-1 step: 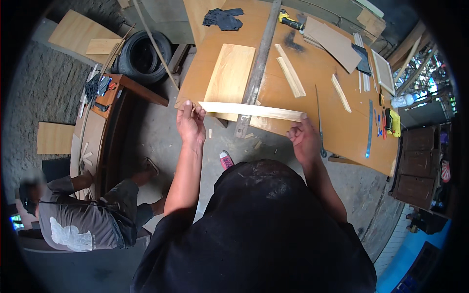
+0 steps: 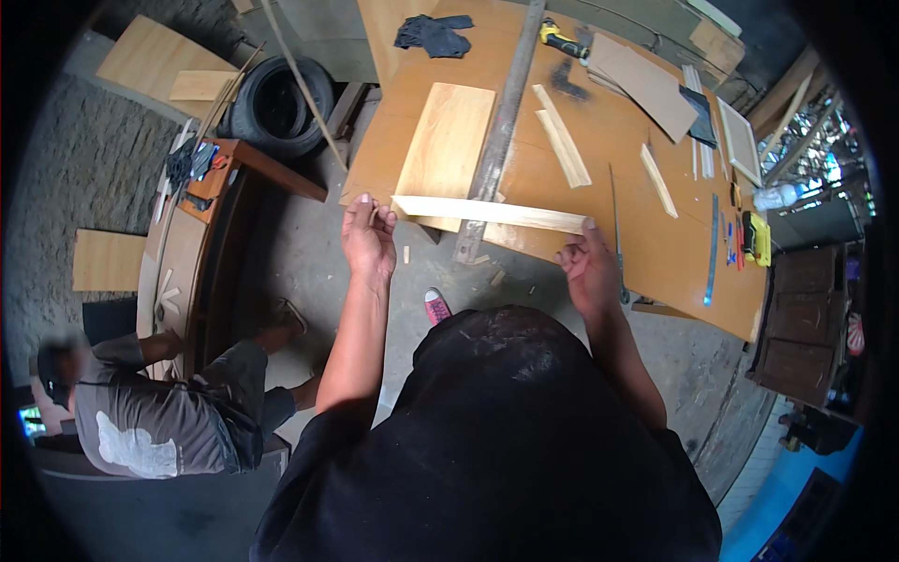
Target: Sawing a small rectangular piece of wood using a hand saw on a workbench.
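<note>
Strip: a long, narrow, pale wood strip (image 2: 492, 214) is spanning the two hands, lying across the view of the table's (image 2: 679, 267) near edge and the bar (image 2: 506, 122); whether it is touching the bar, one cannot tell.
Left hand: the person's left hand (image 2: 368, 245) is closing loosely, fingers bent, fingertips meeting the strip's left end, beside the table's near-left corner.
Right hand: the person's right hand (image 2: 590, 272) is half curling, a fingertip meeting the strip's right end, the lower fingers folding in beneath.
Handling: the strip is looking light, dry and somewhat springy, likely to flex or snap if bent hard; the two ends are seeming good holds, with splinters possible along its edges.
Board: a pale board (image 2: 447, 140) is lying left of the bar, reaching toward the near edge.
Slats: two slats (image 2: 562, 148) are lying right of the bar; a third slat (image 2: 659, 180) is resting farther right.
Room: the bar's end is jutting past the near edge; a long tool (image 2: 616, 225) is crossing that edge beside the right hand, narrowing the room there.
Right edge: a yellow tool (image 2: 756, 239) is lying by it.
</note>
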### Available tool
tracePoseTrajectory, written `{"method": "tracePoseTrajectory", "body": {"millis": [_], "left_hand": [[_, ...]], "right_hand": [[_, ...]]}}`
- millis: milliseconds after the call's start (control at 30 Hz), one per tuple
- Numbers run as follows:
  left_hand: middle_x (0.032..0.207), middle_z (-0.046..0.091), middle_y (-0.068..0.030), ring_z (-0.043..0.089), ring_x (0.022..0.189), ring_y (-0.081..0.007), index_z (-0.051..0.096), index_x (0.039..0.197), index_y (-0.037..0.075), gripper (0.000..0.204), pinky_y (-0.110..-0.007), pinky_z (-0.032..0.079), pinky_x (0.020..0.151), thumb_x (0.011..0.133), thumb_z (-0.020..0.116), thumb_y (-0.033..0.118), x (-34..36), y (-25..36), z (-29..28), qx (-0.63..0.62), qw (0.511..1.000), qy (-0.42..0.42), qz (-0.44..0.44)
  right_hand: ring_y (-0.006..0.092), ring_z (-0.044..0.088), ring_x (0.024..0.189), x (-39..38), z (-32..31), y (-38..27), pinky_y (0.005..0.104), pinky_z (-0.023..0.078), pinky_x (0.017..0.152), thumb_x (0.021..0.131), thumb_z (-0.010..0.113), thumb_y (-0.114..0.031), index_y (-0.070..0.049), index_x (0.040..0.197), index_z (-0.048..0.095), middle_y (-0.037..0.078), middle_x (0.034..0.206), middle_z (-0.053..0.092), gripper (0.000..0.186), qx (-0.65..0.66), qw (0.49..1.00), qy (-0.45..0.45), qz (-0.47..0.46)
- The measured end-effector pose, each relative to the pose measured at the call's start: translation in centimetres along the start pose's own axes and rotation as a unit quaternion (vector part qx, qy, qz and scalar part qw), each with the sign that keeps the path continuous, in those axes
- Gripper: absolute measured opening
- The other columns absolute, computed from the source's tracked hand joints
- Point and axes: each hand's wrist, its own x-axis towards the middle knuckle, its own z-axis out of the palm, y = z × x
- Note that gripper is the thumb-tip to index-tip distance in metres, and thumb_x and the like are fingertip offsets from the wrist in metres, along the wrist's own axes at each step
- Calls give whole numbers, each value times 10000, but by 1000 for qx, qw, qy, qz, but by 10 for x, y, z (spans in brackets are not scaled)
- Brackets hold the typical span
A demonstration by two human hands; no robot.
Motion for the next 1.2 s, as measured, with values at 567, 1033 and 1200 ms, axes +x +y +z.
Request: {"method": "tracePoseTrajectory", "body": {"millis": [567, 1033, 1200], "left_hand": [[1086, 631, -144, 639, 957, -360, 569, 1340, 161, 492, -442, 522, 838, 860, 676, 147, -40, -46, 25, 640, 629, -386, 215], [1056, 570, -80, 509, 1050, -280, 655, 1221, 175, 385, -429, 378, 895, 837, 649, 185, 40, -113, 0, 711, 556, -283, 324], [1047, 575, -80, 531, 1036, -279, 671, 1193, 156, 386, -432, 379, 872, 811, 677, 208, 30, -112, -5, 717, 570, -282, 286]], "right_hand": [[105, 576, 665, 32, 16, 32, 279, 513, 658, 987, 611, -301, -63, 1214, 576, 11, 864, 600, 331, -213, 973, -53, 76], [390, 536, 1118, 36, -181, 26, 516, 457, 925, 832, 709, -240, -145, 1390, 497, 181, 1262, 549, 604, -788, 547, 201, -197], [383, 568, 1069, 37, -178, 30, 492, 480, 885, 856, 682, -211, -122, 1350, 536, 195, 1191, 575, 523, -778, 568, 208, -170]]}}
